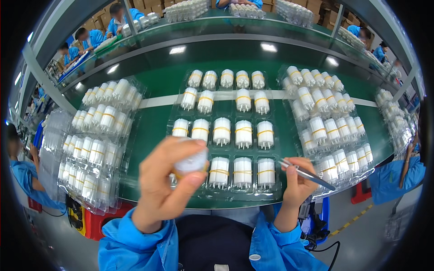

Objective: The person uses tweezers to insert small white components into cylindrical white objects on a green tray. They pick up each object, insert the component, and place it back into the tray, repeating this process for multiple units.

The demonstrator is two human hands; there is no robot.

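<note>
- Over the near left corner of the clear middle tray (244, 195), a white cylinder (192, 163) is gripped between thumb and fingers of the left hand (163, 178); both are blurred.
- Just beside the tray's right edge, metal tweezers (312, 176) are clasped in the right hand (296, 186), tips directed toward the tray.
- Across the tray, banded cylinders (242, 174) are set in rows, with pins pointed toward the near edge of the green desk (156, 119).
- Along the left and right of the desk, left trays (101, 205) and right trays (343, 185) are placed, loaded with similar cylinders.
</note>
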